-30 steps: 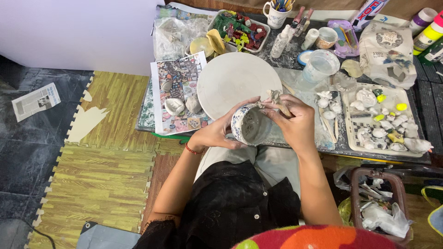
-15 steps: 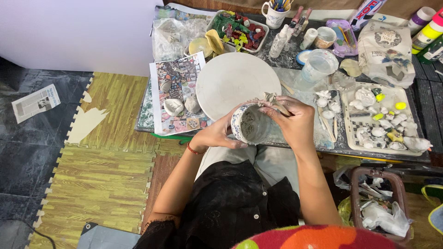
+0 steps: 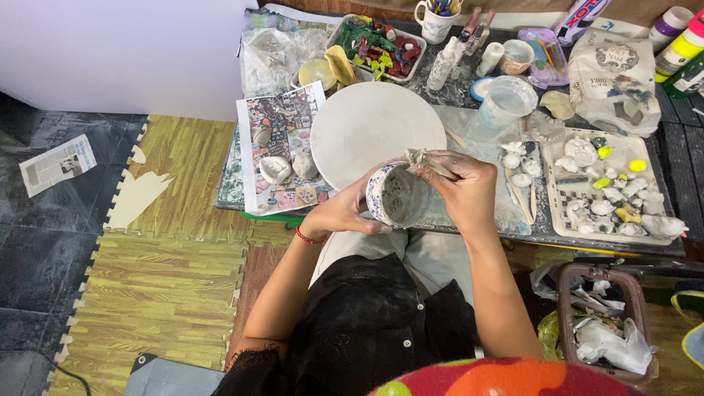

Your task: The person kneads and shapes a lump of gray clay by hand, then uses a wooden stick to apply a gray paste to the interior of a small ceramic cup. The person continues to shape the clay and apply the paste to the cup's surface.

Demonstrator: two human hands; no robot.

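The left hand (image 3: 345,213) cups a small round bowl (image 3: 396,196) from the side and below, fingers wrapped on its wall, holding it tilted above the lap at the near edge of the low table (image 3: 469,95). The right hand (image 3: 462,189) is closed on a slim wooden tool (image 3: 433,165) whose tip sits at the bowl's rim, where a lump of pale clay seems to cling, though the view is too small to be sure.

The bowl could slip: its wall looks slick with grey slip inside, and only one hand bears it while the other presses sideways at the rim. A hard push with the tool could chip the rim or tip wet clay onto the trousers below.

The bowl is glazed, white with a blue pattern outside, smeared dull grey within. Just beyond it lies a large flat white disc (image 3: 378,128), matt and chalky. To its left a glossy printed sheet (image 3: 282,147) carries two rounded grey clay lumps. On the right a pale tray (image 3: 565,213) holds many small knobbly white and yellow clay shapes, and a clear plastic cup (image 3: 506,103) stands near it
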